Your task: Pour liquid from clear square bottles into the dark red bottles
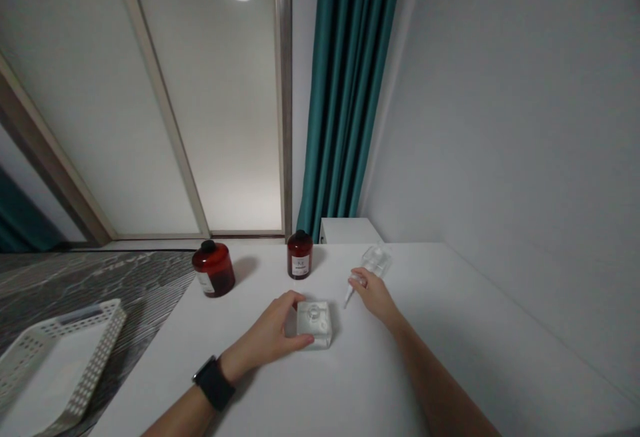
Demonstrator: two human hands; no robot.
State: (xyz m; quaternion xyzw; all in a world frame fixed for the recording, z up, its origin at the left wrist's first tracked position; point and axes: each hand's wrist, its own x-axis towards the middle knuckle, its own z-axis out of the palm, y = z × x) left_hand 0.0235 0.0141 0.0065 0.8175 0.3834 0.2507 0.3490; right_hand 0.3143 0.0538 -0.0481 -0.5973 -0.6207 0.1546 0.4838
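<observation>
My left hand (274, 330), with a black watch on its wrist, has its thumb and fingers around a clear square glass bottle (314, 325) on the white table. A round opening shows in the bottle's top. To the right, my right hand (371, 290) pinches a small pale dropper-like piece (349, 294), its narrow tip slanting down close to the tabletop. Just behind that hand lies another clear square glass or plastic object (377, 259), whose exact kind I cannot make out.
Two dark red bottles with black caps, a wide one (214, 269) and a smaller one (300, 255), stand toward the back of the table (350, 384). A white perforated basket (65, 364) is beyond the left edge. A wall (525, 157) borders the right side.
</observation>
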